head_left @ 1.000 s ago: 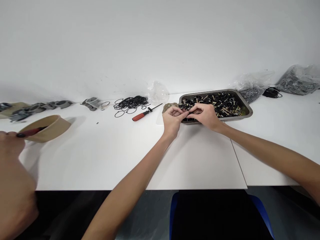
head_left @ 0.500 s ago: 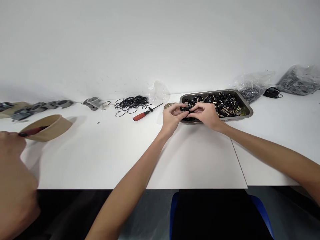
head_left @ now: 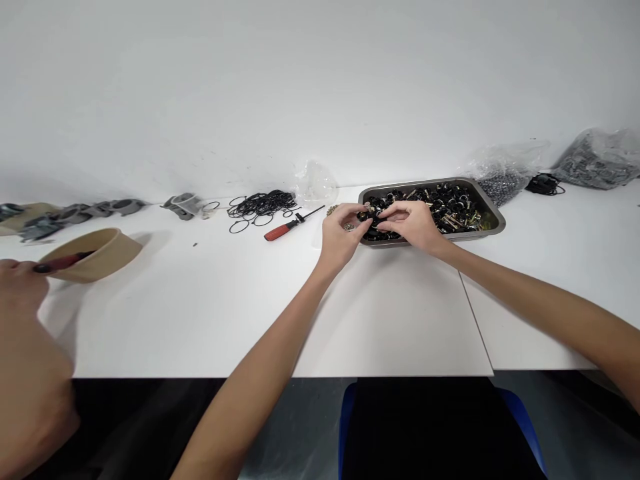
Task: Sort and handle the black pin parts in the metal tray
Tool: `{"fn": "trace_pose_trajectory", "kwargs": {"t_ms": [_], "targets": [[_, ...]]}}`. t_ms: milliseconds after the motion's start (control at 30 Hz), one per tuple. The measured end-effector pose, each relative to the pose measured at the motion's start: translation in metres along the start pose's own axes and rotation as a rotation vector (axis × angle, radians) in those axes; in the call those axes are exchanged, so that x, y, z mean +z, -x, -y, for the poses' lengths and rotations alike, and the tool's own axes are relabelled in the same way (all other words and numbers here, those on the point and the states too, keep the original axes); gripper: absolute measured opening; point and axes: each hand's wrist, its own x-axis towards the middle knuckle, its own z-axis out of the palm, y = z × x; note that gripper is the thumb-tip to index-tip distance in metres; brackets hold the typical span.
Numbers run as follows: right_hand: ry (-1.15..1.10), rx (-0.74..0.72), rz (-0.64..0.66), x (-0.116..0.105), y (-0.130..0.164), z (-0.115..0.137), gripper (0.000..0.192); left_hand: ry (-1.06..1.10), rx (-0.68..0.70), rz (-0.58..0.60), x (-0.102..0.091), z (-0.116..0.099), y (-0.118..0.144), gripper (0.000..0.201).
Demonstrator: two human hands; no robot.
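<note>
1. Nearest, below the table [head_left: 200, 313] edge: can see a blue chair [head_left: 523, 420], black material covering the middle.
2. Near left: can see a co-worker's hand [head_left: 23, 280], blurred and cut by the frame, at the end of a red-and-black tool [head_left: 65, 263]. Can see the tool reaching into a wide tan ring [head_left: 115, 257].
3. Own hands, at the tray's near left corner: holding a small black part [head_left: 371, 215] between both, over the tray edge. Can't make out finer detail, too small.
4. Left hand [head_left: 340, 235]: thumb and index curled narrow around the part's left side.
5. Right hand [head_left: 414, 227]: fingertips pinched nearly together on the part's right side.
6. Under and beyond the hands: can see a metal tray [head_left: 475, 235], loaded with black ring-like pieces and brass-coloured bits [head_left: 453, 221].
7. Behind left hand: can spot small gold-coloured pieces [head_left: 349, 227], partly hidden by the fingers.
8. Left of those: can see a red-handled screwdriver [head_left: 278, 232] lying flat, shaft angled away to the right.
9. Farther back: can see a tangle of black rings [head_left: 263, 207], with a crumpled clear bag [head_left: 316, 185] just beside. Farther left, grey fittings [head_left: 183, 205].
10. Back right: can see a bag of dark parts [head_left: 500, 187] behind the tray, a black cord bundle [head_left: 544, 184], then a larger filled bag [head_left: 600, 160] near the white wall [head_left: 320, 87].
</note>
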Motion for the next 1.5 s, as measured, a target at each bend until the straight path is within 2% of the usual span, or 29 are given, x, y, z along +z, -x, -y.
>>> {"fn": "trace_pose_trajectory", "kwargs": {"t_ms": [133, 400, 600, 800, 1067, 1367, 1500], "targets": [[0.003, 0.022, 0.024, -0.001, -0.001, 0.000, 0.030, -0.019, 0.001, 0.041, -0.001, -0.001, 0.002, 0.032], [-0.019, 0.044, 0.022, -0.001, -0.003, 0.001, 0.028, -0.015, 0.035, 0.100, -0.005, 0.000, 0.002, 0.026], [-0.037, 0.055, 0.024, -0.004, -0.004, 0.003, 0.031, -0.151, 0.133, 0.164, -0.008, 0.003, 0.002, 0.035], [-0.039, 0.067, 0.027, -0.008, -0.004, 0.006, 0.030, -0.349, 0.238, 0.172, -0.006, 0.011, 0.004, 0.049], [-0.031, 0.076, 0.122, -0.010, -0.007, 0.004, 0.035, -0.399, 0.286, 0.144, -0.006, 0.016, 0.007, 0.039], [-0.049, 0.089, 0.066, -0.011, -0.010, 0.003, 0.022, -0.371, 0.298, 0.140, -0.007, 0.017, 0.006, 0.038], [-0.001, 0.095, 0.138, -0.011, -0.008, 0.007, 0.021, -0.368, 0.255, 0.144, -0.008, 0.015, 0.006, 0.038]]}}
